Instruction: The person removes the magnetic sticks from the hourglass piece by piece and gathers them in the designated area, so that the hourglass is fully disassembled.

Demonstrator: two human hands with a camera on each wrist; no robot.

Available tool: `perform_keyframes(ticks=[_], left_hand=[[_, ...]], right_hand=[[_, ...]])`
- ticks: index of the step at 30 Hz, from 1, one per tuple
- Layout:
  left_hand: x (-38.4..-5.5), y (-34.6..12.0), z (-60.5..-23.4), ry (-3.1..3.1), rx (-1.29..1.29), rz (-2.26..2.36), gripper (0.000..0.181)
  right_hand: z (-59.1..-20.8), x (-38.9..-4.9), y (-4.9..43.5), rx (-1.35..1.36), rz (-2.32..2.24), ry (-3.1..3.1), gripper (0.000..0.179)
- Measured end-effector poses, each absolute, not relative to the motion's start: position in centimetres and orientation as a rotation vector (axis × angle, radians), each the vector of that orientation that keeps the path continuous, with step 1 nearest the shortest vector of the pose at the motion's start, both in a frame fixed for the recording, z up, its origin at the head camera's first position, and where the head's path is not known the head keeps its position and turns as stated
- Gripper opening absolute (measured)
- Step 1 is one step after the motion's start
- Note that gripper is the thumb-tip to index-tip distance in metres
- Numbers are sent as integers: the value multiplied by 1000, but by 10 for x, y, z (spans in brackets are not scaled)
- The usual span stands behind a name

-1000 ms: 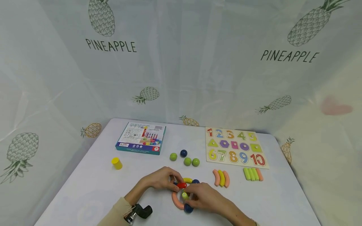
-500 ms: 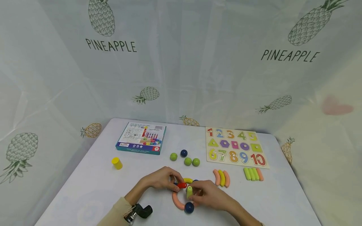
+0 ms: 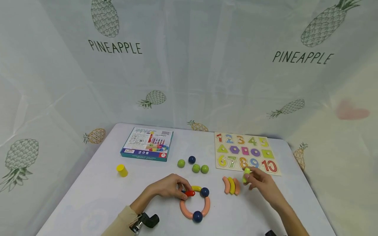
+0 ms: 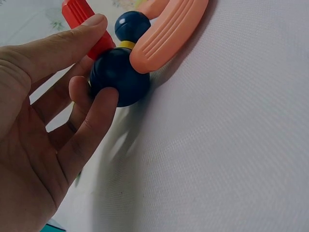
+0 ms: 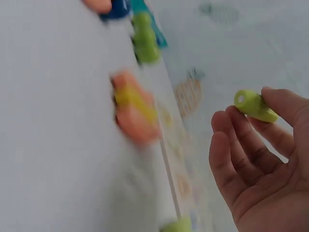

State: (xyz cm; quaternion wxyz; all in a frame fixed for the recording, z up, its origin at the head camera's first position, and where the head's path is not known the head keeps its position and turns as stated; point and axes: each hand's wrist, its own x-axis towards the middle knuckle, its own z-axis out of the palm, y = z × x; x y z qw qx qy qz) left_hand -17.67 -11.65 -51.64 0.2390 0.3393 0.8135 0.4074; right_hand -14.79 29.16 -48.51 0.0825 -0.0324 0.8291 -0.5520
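My left hand [image 3: 170, 186] pinches a red magnetic rod [image 4: 83, 21] with the thumb on it, and other fingers touch a blue ball [image 4: 120, 77] at the rod's end. These belong to a ring of pieces on the table: orange curved rods [image 3: 207, 205], a yellow curved rod [image 3: 196, 188] and blue balls [image 3: 197, 216]. To the right, my right hand [image 3: 262, 185] is raised, pinching a short light green rod [image 5: 256, 107] between thumb and fingertips, near the puzzle board's front edge. A pale round spot shows on that rod's end.
Two orange curved rods and a yellow one [image 3: 231, 186] lie right of the ring. Several green balls [image 3: 196, 168] and a blue ball [image 3: 192, 160] sit behind it. Further back are a toy box [image 3: 147, 144] and a number puzzle board [image 3: 220, 157]. A yellow cylinder [image 3: 122, 170] stands left.
My right hand has lifted the light green rod from the ring and carried it right and away toward the puzzle board, uncovering the ring's right side. My left hand stays in place.
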Motion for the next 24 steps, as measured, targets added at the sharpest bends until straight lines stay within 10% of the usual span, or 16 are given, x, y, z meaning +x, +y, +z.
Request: perform_keyframes(ticks=[24], left_hand=[[-177, -114, -517, 2215, 909, 1131, 26]], right_hand=[[-525, -168, 426, 420, -1239, 2736, 71]])
